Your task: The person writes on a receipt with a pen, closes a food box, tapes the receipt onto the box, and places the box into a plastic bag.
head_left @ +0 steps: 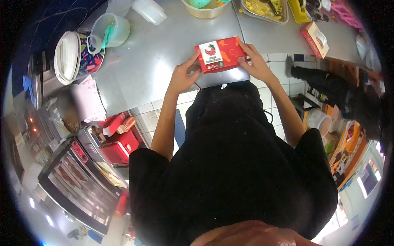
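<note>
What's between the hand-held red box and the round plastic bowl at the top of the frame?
Nothing: bare steel countertop from the red box to the plastic bowl, seen in the head view.

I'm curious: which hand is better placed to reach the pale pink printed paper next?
Probably the left hand: it touches the red rectangular box at its left side, nearer the paper; the right hand sits farther away.

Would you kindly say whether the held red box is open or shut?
It appears shut: the red box shows an unbroken printed top.
</note>
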{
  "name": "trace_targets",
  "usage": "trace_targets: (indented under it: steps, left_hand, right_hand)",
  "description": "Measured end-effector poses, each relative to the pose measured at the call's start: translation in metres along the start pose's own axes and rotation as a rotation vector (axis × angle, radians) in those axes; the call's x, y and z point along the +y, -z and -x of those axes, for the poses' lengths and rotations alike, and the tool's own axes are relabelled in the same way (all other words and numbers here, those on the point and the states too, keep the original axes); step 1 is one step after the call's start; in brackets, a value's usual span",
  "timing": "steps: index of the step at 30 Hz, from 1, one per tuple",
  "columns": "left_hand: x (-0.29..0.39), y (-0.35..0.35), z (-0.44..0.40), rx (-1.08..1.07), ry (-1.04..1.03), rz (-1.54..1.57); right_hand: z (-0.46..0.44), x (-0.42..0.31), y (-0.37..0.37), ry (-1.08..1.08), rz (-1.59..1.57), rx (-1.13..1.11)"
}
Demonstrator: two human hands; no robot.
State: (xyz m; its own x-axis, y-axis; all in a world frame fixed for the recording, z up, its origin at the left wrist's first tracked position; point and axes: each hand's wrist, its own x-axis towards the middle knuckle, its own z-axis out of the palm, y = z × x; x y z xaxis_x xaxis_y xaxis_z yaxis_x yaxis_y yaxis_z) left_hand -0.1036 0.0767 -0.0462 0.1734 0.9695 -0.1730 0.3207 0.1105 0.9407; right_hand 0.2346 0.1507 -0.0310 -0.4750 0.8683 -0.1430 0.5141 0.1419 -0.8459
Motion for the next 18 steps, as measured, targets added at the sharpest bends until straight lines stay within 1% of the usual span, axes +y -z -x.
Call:
trace_targets:
  steps: [1, 3, 4, 5, 8, 11, 14, 17, 18]
  left_hand:
    - [-0.004, -0.007, -0.002, 0.012, -0.027, 0.092]
    - [-0.013, -0.022, -0.014, 0.078, -0.045, 0.125]
    - [-0.007, -0.028, -0.018, 0.109, -0.057, 0.143]
    - [0.000, -0.033, -0.019, 0.136, 0.042, 0.188]
    - [0.027, -0.048, -0.023, 0.350, 0.158, 0.245]
    - [0.027, -0.055, -0.024, 0.452, 0.269, 0.194]
    - [0.010, -0.061, -0.026, 0.443, 0.229, 0.297]
    - [0.006, -0.064, -0.028, 0.440, 0.243, 0.340]
    - [0.007, -0.062, -0.028, 0.432, 0.264, 0.305]
  right_hand:
    - [0.000, 0.001, 0.005, -0.067, -0.006, -0.015]
    - [-0.004, 0.008, 0.009, -0.027, 0.012, 0.029]
    - [-0.005, 0.014, 0.011, -0.009, 0.022, 0.053]
    - [-0.006, 0.019, 0.012, 0.009, 0.023, 0.068]
    - [-0.009, 0.018, 0.016, 0.000, 0.078, 0.037]
    - [-0.009, 0.009, 0.013, -0.073, 0.011, 0.031]
    - [-0.009, 0.009, 0.011, -0.026, 0.081, 0.036]
    - [-0.010, 0.007, 0.011, -0.039, 0.133, 0.031]
    - [-0.010, 0.008, 0.010, -0.031, 0.137, 0.034]
